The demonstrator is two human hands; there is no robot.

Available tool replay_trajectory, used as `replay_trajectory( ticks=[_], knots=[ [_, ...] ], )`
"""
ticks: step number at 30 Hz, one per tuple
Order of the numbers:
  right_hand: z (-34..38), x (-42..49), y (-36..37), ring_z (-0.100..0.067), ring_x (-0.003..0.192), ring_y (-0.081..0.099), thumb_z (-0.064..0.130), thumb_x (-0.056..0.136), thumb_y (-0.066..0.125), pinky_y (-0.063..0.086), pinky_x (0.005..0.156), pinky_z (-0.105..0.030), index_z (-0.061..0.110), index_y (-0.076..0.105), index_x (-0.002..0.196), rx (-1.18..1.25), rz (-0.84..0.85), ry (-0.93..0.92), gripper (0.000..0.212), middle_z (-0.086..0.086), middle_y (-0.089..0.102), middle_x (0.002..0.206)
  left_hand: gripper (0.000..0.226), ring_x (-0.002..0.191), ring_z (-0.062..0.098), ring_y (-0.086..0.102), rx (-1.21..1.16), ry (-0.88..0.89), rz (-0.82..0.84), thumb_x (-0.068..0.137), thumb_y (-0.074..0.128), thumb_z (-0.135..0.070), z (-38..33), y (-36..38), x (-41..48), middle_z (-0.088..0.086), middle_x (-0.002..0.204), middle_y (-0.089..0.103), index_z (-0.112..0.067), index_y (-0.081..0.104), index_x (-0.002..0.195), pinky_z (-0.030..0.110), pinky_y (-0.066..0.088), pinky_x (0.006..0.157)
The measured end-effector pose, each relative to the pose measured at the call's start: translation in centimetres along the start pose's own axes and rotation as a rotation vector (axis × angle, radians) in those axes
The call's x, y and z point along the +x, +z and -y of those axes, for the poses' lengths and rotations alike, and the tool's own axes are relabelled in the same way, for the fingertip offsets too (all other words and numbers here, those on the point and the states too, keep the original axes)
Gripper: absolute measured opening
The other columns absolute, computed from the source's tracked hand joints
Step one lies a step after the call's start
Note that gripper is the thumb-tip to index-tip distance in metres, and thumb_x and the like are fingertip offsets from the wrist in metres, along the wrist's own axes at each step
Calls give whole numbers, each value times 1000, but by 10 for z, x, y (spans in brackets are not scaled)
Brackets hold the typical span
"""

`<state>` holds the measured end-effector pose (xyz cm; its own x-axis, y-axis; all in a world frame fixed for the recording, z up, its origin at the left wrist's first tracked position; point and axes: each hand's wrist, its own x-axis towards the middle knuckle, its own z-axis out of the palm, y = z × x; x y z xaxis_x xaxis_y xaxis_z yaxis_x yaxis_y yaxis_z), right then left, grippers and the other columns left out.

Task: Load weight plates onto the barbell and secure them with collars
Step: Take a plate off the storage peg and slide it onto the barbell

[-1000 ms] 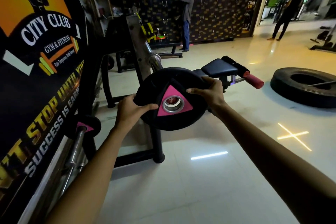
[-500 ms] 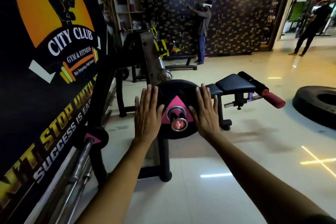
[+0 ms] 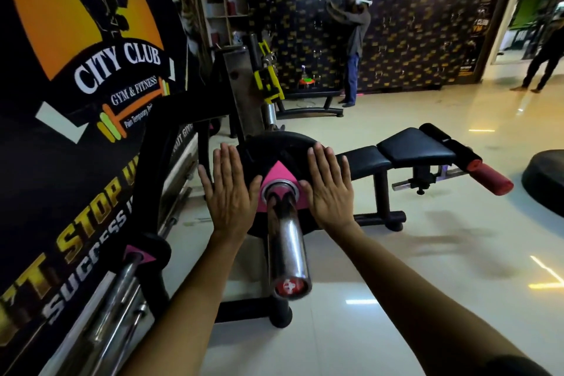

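A black weight plate [image 3: 276, 148] with a pink triangle round its hole sits on the chrome barbell sleeve [image 3: 287, 249], far along it toward the rack. The sleeve's red end cap points at me. My left hand [image 3: 229, 192] lies flat against the plate's left face, fingers spread and pointing up. My right hand [image 3: 328, 189] presses flat on the plate's right face the same way. Neither hand grips anything. No collar shows on the sleeve.
The bench rack upright [image 3: 244, 91] rises behind the plate, with a black padded bench [image 3: 409, 149] to the right. Another small plate on a bar [image 3: 143, 253] leans by the banner wall on the left. A tyre [image 3: 546, 174] lies far right. Two people stand at the back.
The plate went from held in front of the bar end to threaded on. Both palms then pushed it further along the sleeve, so much more chrome shows on my side.
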<state>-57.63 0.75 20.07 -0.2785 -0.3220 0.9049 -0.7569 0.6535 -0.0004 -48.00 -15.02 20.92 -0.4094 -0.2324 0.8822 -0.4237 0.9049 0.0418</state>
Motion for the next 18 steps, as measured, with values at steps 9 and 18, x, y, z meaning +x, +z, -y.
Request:
replay_trajectory(
  ticks=[9, 18],
  knots=[
    [-31, 56, 90, -8, 142, -8, 34, 96, 24, -1, 117, -34, 14, 3, 144, 98, 191, 28, 56, -2, 14, 148, 66, 140, 29, 27, 57, -94, 185, 97, 23, -44, 3, 82, 59, 20, 150, 30, 2, 19, 144, 49, 21, 113],
    [-45, 72, 123, -18, 138, 16, 34, 95, 25, 18, 111, -46, 10, 6, 142, 128, 233, 14, 55, -2, 10, 149, 65, 135, 36, 35, 25, -107, 227, 97, 27, -41, 7, 111, 72, 25, 146, 35, 7, 24, 141, 52, 38, 106]
  ],
)
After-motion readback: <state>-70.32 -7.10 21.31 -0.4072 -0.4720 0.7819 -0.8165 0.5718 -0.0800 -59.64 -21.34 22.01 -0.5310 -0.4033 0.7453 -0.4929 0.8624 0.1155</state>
